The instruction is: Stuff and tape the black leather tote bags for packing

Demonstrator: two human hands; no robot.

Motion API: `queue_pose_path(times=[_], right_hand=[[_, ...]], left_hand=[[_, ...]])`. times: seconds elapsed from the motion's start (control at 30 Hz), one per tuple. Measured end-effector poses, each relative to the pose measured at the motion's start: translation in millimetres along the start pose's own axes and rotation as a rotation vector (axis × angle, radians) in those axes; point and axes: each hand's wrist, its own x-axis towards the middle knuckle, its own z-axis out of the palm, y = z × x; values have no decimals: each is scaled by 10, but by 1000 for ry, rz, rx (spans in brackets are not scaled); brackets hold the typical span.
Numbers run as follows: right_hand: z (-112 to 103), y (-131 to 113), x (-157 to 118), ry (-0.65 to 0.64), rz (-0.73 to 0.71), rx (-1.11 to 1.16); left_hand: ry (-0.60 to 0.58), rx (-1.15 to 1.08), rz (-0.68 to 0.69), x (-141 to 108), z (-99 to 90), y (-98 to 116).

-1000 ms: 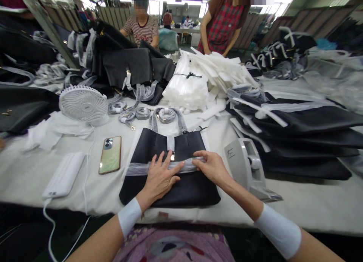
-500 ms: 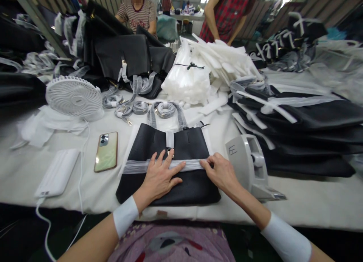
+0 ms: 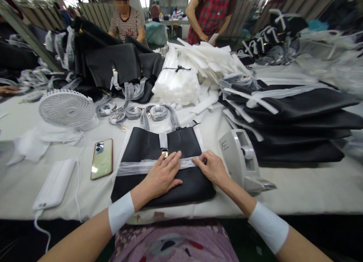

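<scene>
A black handbag (image 3: 136, 192) lies flat in front of me, with a gold clasp (image 3: 164, 152) at its middle and a white wrapped tab above that. Across its front runs a whitish translucent band (image 3: 127, 168). My left hand (image 3: 166, 175) rests flat over the band and the bag, fingers stretched out. At the bag's right edge my right hand (image 3: 211, 166) pinches the right part of the band between thumb and fingers. Beyond the bag's top, its wrapped handles (image 3: 173, 118) lie on the cloth. Just right of my right hand stands a grey tape dispenser (image 3: 239, 160).
Stacked black bags (image 3: 306, 122) lie at the right. A white fan (image 3: 68, 109), a phone (image 3: 102, 158) and a power bank (image 3: 55, 184) with cable are on the left. White foam strips (image 3: 210, 59) and wrapped coiled straps (image 3: 133, 112) lie behind. Two people stand across the table.
My left hand has slid right along the band, its fingers closer together. My right hand keeps its pinch at the bag's right edge. The camera view has shifted slightly.
</scene>
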Motion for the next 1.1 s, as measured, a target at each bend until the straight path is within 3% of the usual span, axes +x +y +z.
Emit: queue_pose_path(times=[0.07, 0.13, 0.27, 0.37, 0.73, 0.83, 0.93, 1.03, 1.1], right_hand=[[2, 21, 3, -7, -5, -1], [9, 38, 1, -2, -11, -1], [28, 49, -11, 29, 2, 34], [28, 38, -24, 59, 91, 92], [33, -76, -41, 92, 166, 217], [-292, -141, -132, 81, 138, 260], [-853, -28, -364, 282, 196, 247], [-1356, 268, -645, 530, 438, 207], [-1527, 473, -790, 475, 621, 248]], left_hand=[[1, -29, 113, 104, 23, 50], [-4, -64, 129, 186, 85, 144], [-25, -126, -63, 235, 235, 404], [-24, -163, -182, 216, 290, 556], [-7, -191, -265, 258, 273, 644], [20, -181, -271, 250, 268, 666], [54, -175, -265, 229, 286, 679], [80, -180, -258, 220, 324, 682], [93, -188, -258, 219, 348, 684]])
